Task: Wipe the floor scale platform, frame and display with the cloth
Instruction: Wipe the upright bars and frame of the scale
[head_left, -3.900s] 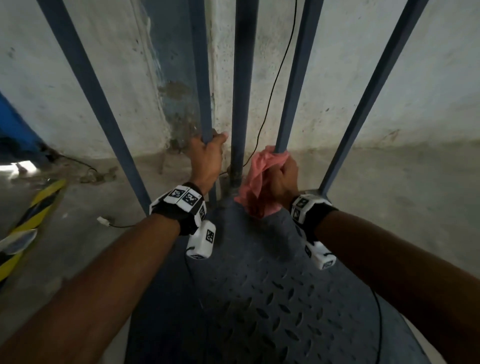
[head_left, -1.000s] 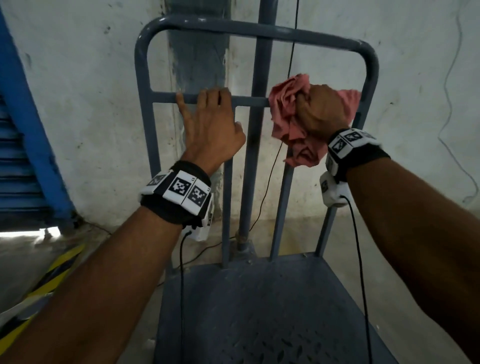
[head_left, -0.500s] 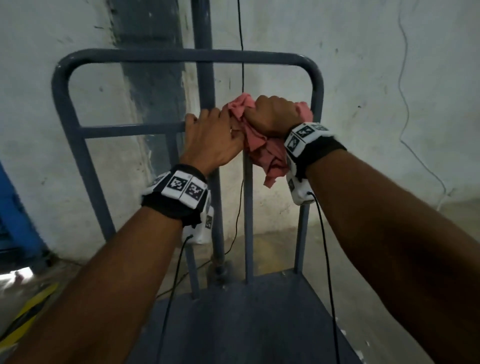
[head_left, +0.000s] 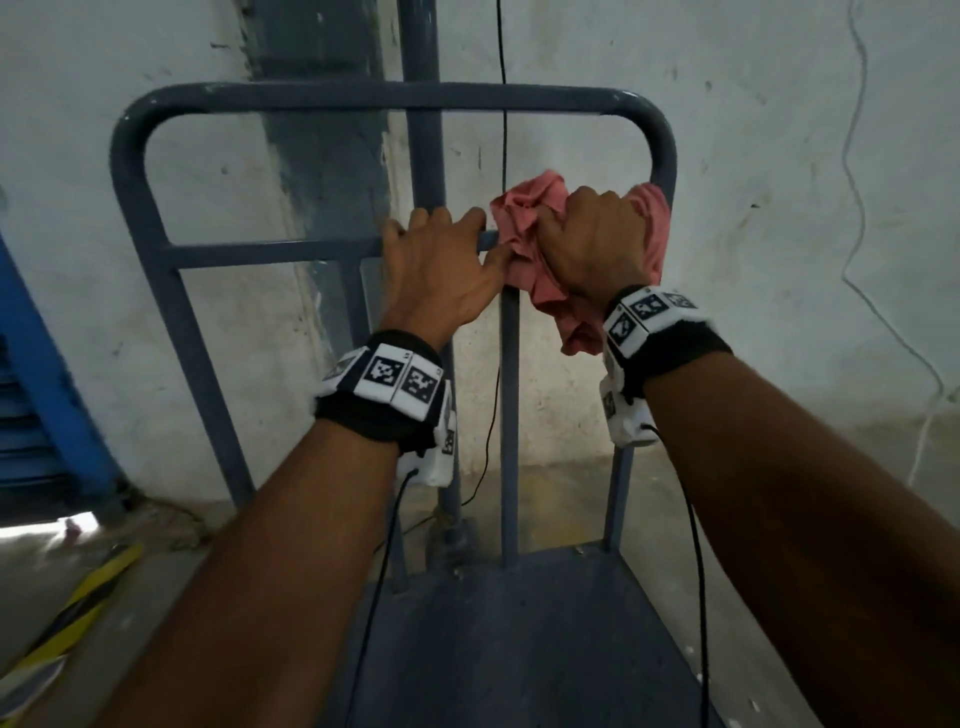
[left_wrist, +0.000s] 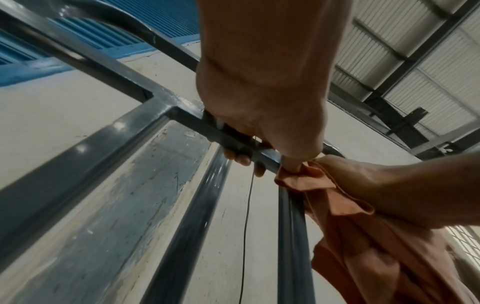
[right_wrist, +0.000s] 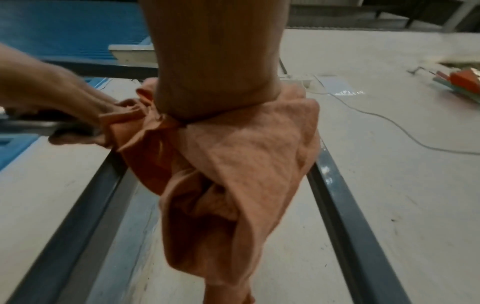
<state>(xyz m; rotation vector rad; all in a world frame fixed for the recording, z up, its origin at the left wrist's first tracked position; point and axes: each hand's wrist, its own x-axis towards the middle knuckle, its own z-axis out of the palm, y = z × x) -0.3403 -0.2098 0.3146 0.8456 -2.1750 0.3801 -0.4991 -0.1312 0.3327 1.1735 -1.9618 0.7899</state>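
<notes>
The floor scale's grey-blue tube frame (head_left: 384, 98) rises from its dark chequered platform (head_left: 519, 649). My left hand (head_left: 441, 260) grips the frame's middle crossbar (head_left: 270, 254), fingers curled over the top; the left wrist view shows those fingers (left_wrist: 241, 158) wrapped under the bar (left_wrist: 187, 119). Just to its right, my right hand (head_left: 592, 244) clutches a bunched pink cloth (head_left: 524, 223) against the same crossbar, and the cloth (right_wrist: 233, 185) hangs down below the fist between two uprights. The two hands nearly touch. No display is in view.
A stained white wall (head_left: 779, 208) stands right behind the frame, with a thin black cable (head_left: 501, 52) and a pale cord (head_left: 857, 156) running down it. Blue shutter (head_left: 31, 389) at the left; yellow-black striped strip (head_left: 78, 613) on the floor lower left.
Since a second ago my right hand slid the cloth left along the crossbar until it sat beside my left hand. In the last half second the hands barely moved and the view shifted.
</notes>
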